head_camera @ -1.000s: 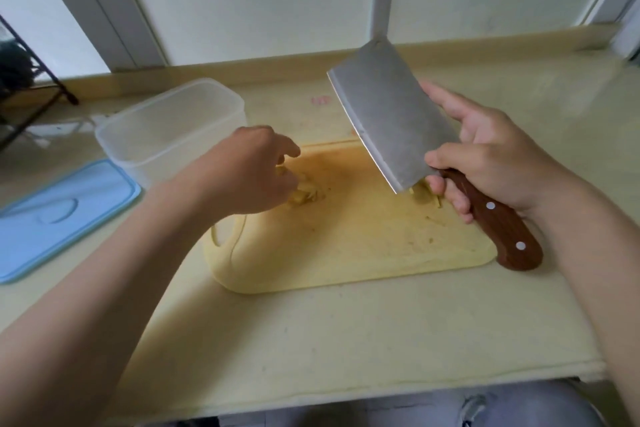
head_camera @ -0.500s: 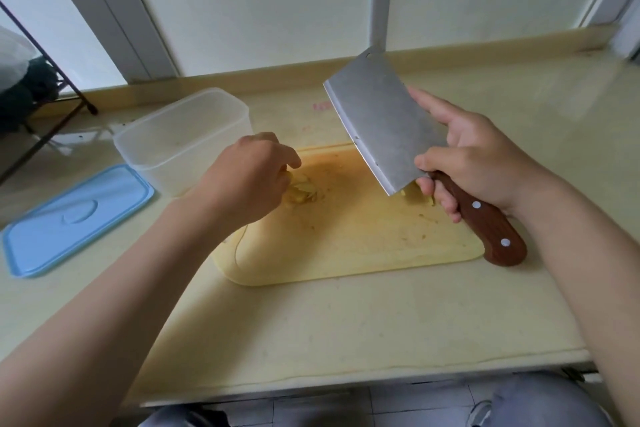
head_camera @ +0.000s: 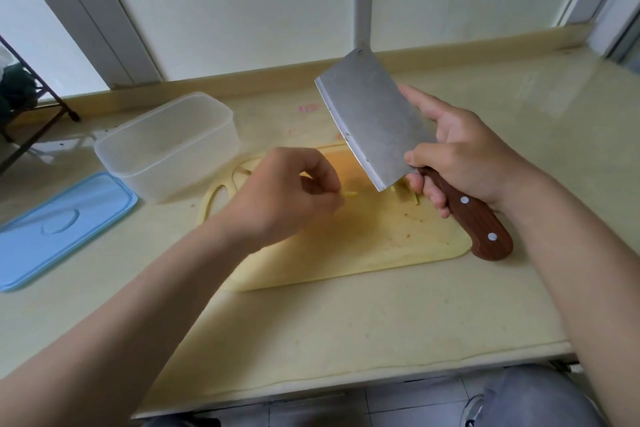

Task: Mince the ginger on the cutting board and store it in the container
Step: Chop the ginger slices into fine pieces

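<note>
While the cleaver (head_camera: 374, 118) is gripped in the right hand (head_camera: 474, 163), blade tilted above the cutting board (head_camera: 363, 246), a ginger strip (head_camera: 349, 193) is pinched by the left hand (head_camera: 287, 198); more strips are seen under the blade; the container (head_camera: 166, 146) is set just beyond the left hand

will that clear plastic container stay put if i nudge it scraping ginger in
Probably not firmly: the container looks empty and thin-walled, so likely light, and may slide on the glossy countertop. It is wide and low, so tipping seems unlikely. Its walls may flex if squeezed.
</note>
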A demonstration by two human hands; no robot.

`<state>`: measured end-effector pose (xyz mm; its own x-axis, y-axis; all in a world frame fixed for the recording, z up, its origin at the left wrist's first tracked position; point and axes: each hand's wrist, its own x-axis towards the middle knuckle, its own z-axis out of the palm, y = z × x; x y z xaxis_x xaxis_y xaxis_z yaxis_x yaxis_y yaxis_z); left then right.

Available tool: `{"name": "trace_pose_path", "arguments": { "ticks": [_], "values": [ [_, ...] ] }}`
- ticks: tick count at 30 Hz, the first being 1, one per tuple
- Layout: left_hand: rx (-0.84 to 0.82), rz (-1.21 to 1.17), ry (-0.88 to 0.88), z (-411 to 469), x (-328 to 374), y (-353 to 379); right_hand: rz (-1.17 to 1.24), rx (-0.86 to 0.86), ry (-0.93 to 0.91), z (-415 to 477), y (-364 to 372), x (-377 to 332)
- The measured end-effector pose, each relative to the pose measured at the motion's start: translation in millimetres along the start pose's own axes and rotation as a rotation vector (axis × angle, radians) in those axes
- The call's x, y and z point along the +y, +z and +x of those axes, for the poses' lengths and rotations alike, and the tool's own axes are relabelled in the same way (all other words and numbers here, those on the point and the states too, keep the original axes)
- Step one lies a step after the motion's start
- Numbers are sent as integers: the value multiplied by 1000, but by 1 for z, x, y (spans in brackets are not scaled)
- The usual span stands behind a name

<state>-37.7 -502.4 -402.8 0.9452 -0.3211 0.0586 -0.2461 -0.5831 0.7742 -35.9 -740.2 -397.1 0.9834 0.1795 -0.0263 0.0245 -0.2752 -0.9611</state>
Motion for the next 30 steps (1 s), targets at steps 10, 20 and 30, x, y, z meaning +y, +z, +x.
{"name": "trace_pose_path", "arguments": {
  "ticks": [10,20,30],
  "values": [
    [-93,412,442,-10,-23,2,-21,8,20,2,-1,2],
    [-11,475,544,1,-26,26,-113,-7,57,3,0,4],
    [-9,447,795,0,-45,21,-125,-53,138,-7,2,-2]
  ]
}}
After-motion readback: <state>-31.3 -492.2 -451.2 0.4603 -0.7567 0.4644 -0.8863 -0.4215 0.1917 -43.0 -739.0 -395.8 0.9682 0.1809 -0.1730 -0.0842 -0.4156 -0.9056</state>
